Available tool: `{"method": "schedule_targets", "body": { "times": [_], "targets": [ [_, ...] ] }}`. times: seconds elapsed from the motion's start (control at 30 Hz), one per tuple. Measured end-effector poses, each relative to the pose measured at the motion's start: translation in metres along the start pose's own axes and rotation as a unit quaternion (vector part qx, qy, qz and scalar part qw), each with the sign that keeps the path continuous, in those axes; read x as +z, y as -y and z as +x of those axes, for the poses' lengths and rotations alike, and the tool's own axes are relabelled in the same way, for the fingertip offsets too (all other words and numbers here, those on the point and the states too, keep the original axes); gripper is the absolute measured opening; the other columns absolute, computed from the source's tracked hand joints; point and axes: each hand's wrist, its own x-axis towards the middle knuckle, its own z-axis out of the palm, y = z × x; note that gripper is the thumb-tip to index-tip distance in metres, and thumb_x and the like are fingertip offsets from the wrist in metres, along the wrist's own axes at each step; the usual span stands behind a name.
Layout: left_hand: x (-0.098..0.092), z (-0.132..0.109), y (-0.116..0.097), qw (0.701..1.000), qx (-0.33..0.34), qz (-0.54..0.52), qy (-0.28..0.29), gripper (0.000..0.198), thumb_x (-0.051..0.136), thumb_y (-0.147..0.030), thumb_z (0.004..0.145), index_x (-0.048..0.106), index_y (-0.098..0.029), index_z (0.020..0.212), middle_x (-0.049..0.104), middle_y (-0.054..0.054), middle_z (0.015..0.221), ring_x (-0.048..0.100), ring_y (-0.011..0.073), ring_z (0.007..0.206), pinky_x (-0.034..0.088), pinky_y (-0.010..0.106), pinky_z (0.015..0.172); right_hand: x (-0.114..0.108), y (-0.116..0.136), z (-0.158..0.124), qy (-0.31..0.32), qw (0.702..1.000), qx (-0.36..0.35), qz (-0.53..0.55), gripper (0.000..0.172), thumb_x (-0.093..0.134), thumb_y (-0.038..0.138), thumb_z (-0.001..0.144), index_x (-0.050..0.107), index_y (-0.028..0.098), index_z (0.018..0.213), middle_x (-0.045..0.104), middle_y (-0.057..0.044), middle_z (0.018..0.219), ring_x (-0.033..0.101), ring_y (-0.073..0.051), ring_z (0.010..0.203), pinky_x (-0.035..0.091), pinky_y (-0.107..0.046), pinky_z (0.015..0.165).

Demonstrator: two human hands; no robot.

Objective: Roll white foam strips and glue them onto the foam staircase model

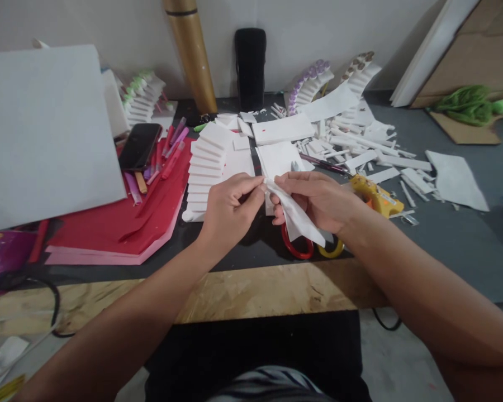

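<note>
Both hands meet over the dark table top, pinching one white paper strip (295, 215). My left hand (228, 209) is closed, thumb and forefinger nipping the strip's upper end. My right hand (318, 201) is also closed, fingers wrapped around the strip, which hangs down and to the right from it. Under the hands lie scissors with a red handle loop (295, 249) and a yellow one. A white stepped foam piece (205, 167) lies just left of my left hand, and a stack of white paper sheets (279, 158) sits behind the hands.
Red and pink sheets (117, 223) with pens and a black phone (139, 146) lie at left under a big white board (42, 128). A yellow glue gun (377, 195), white offcuts (381, 148), curved stepped models (312, 84), a gold tube (191, 53) and a black case (250, 67) stand behind.
</note>
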Motion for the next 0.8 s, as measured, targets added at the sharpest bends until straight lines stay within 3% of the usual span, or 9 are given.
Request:
{"method": "schedule_targets", "body": {
  "times": [0.23,0.37,0.43,0.6,0.67,0.8],
  "targets": [
    [0.001,-0.001,-0.001,0.992,-0.085,-0.095,0.004,0.023,0.063,-0.018,0.090,0.067,-0.017,0.068,0.051,-0.003,0.057,0.045,0.0079,0.051,0.036,0.025,0.050,0.000,-0.001,-0.001,-0.004,0.997,-0.051,-0.066,0.026,0.087,0.030,0.076,0.067,0.015,0.079,0.072,-0.002,0.069,0.070,-0.015,0.052,0.061,-0.024,0.049],
    [0.001,-0.001,-0.003,0.991,-0.099,-0.092,0.014,0.024,0.062,-0.015,0.089,0.066,-0.016,0.066,0.051,-0.003,0.057,0.044,0.0076,0.052,0.033,0.025,0.049,0.005,-0.003,-0.002,-0.050,0.981,-0.120,-0.145,0.031,0.087,0.036,0.076,0.063,0.016,0.076,0.069,0.000,0.061,0.067,-0.015,0.046,0.056,-0.024,0.043],
    [0.002,-0.002,-0.004,0.992,-0.099,-0.080,0.019,0.024,0.061,-0.014,0.088,0.066,-0.016,0.065,0.051,-0.002,0.057,0.043,0.0078,0.052,0.032,0.025,0.049,0.007,-0.005,-0.002,-0.079,0.958,-0.168,-0.216,0.030,0.086,0.034,0.076,0.061,0.017,0.074,0.066,0.001,0.056,0.065,-0.014,0.044,0.053,-0.023,0.042],
    [0.006,-0.003,-0.005,0.993,-0.089,-0.069,0.033,0.028,0.063,-0.020,0.091,0.064,-0.016,0.063,0.050,-0.002,0.056,0.043,0.0084,0.052,0.032,0.025,0.049,0.009,-0.012,-0.007,-0.136,0.871,-0.290,-0.373,0.021,0.080,0.022,0.081,0.061,0.018,0.074,0.063,0.003,0.056,0.064,-0.011,0.046,0.046,-0.020,0.044],
    [0.006,-0.003,-0.005,0.994,-0.083,-0.063,0.026,0.028,0.062,-0.019,0.091,0.064,-0.017,0.064,0.051,-0.002,0.057,0.044,0.0085,0.052,0.033,0.025,0.050,0.009,-0.012,-0.007,-0.133,0.881,-0.283,-0.356,0.022,0.081,0.026,0.080,0.061,0.018,0.074,0.064,0.002,0.058,0.065,-0.012,0.048,0.048,-0.021,0.045],
    [0.003,-0.002,-0.006,0.995,-0.082,-0.050,0.008,0.026,0.060,-0.015,0.090,0.065,-0.017,0.064,0.050,-0.003,0.055,0.045,0.0090,0.053,0.035,0.025,0.051,0.009,-0.007,-0.005,-0.085,0.959,-0.180,-0.201,0.034,0.087,0.040,0.073,0.064,0.016,0.079,0.069,-0.001,0.065,0.067,-0.014,0.049,0.055,-0.025,0.047]
  ]
}}
